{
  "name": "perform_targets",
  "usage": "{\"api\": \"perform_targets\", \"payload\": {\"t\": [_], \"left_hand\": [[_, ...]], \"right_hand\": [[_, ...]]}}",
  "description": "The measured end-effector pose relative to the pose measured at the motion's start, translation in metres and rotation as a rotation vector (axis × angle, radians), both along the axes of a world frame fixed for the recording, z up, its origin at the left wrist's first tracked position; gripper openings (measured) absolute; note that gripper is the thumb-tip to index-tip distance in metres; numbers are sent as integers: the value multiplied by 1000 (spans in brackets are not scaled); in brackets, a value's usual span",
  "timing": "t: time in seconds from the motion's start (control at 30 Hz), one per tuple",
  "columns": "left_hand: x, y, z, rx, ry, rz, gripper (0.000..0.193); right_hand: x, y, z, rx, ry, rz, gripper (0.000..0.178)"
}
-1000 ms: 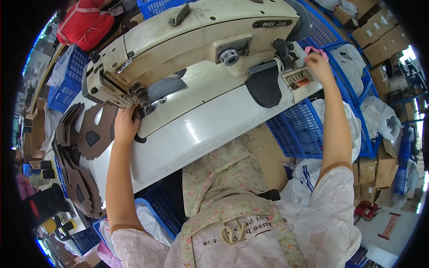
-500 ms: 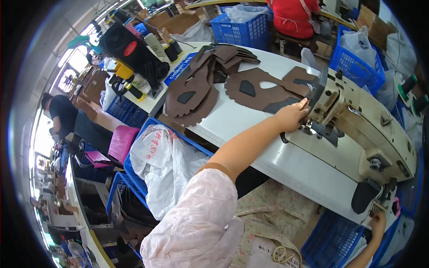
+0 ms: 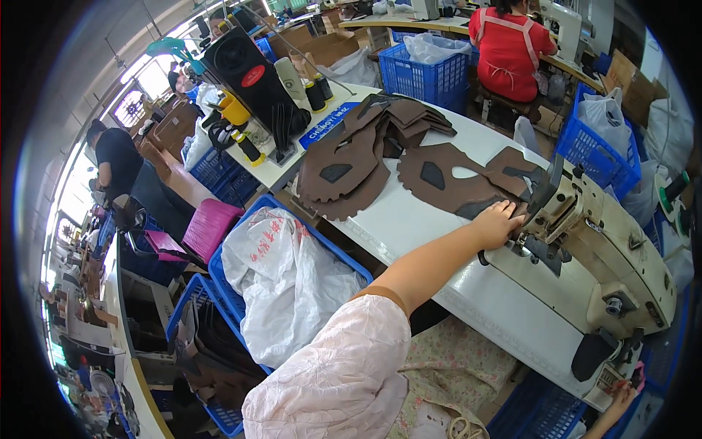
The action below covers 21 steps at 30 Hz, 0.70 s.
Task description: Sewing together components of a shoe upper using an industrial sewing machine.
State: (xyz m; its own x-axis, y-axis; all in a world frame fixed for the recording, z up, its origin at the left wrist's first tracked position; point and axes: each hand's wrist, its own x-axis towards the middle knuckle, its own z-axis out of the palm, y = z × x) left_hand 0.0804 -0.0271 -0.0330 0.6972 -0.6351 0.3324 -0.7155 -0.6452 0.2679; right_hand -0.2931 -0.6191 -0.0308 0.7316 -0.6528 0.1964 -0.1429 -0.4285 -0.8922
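My left hand (image 3: 499,224) rests palm down, fingers stretched out, on the dark edge of a brown cut piece (image 3: 439,174) beside the head of a cream sewing machine (image 3: 596,234). This flat piece has scalloped edges, a black patch and an oval hole. At the lower right my right hand (image 3: 621,399) is by a small cream box (image 3: 604,382) and a pink object (image 3: 640,376) at the machine's end. Its fingers are too small and partly hidden to read. A black pad (image 3: 591,355) sits near it. Brown pieces (image 3: 340,175) overlap in a stack left of the worked piece.
A blue basket (image 3: 219,274) with white plastic bags (image 3: 281,285) stands left of the white table (image 3: 380,238). Thread cones (image 3: 316,95) and a black machine (image 3: 252,80) are beyond. A person in red (image 3: 508,55) sits at the back; another in black (image 3: 117,157) stands at left.
The view has shifted, so the scene sits lower and rightward. My right hand has moved toward the pink object. My left hand stays on the brown piece, its fingers lying flatter.
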Motion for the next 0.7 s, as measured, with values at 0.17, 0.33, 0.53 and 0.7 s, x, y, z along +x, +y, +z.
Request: {"api": "perform_targets", "payload": {"t": [0.17,0.33,0.53,0.7], "left_hand": [[-10,-2,5,87,3,85,59],[-19,-6,16,265,3,172,54],[-23,-10,14,382,7,239,58],[-29,-25,17,550,69,295,65]], "right_hand": [[26,105,38,271,-310,-109,27],[55,193,73,595,-292,-42,26],[77,279,100,783,-281,412,24],[86,339,114,775,-165,546,34]]}}
